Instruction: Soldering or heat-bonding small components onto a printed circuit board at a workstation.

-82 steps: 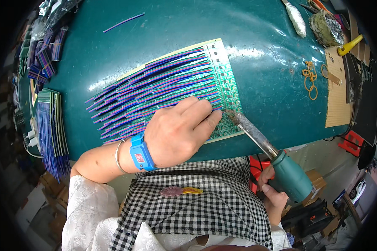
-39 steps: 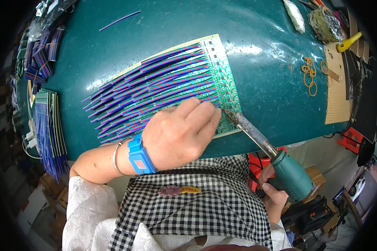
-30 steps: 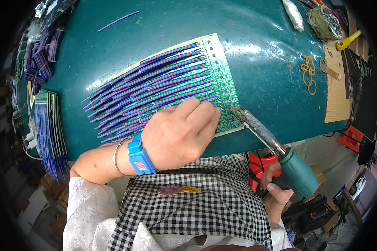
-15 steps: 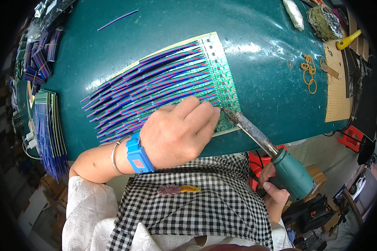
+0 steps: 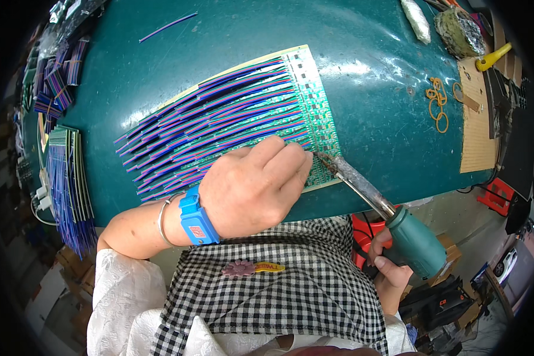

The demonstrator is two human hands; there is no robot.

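Note:
A green circuit board panel (image 5: 315,101) lies on the table, and rows of multicoloured ribbon wires (image 5: 219,113) run left from it. My left hand (image 5: 249,181), with a blue wrist strap (image 5: 198,222) on, rests over the lower wires. Its fingers are pinched together at the board; whatever is between the fingertips is hidden. In my right hand (image 5: 388,264) is a soldering iron (image 5: 415,243) with a thick green handle, held below the table's edge. Its dark tip reaches the board right beside my left fingertips.
A stack of wired boards (image 5: 71,184) stands at the left, below bundled ribbon wires (image 5: 56,89). One loose wire (image 5: 168,27) lies at the back. Rubber bands (image 5: 438,107) and a cardboard piece (image 5: 477,130) are at the right. A yellow-handled tool (image 5: 493,56) sits beyond them.
Very little differs. The soldering iron and my right hand have shifted slightly right; my left hand stays nearly in place.

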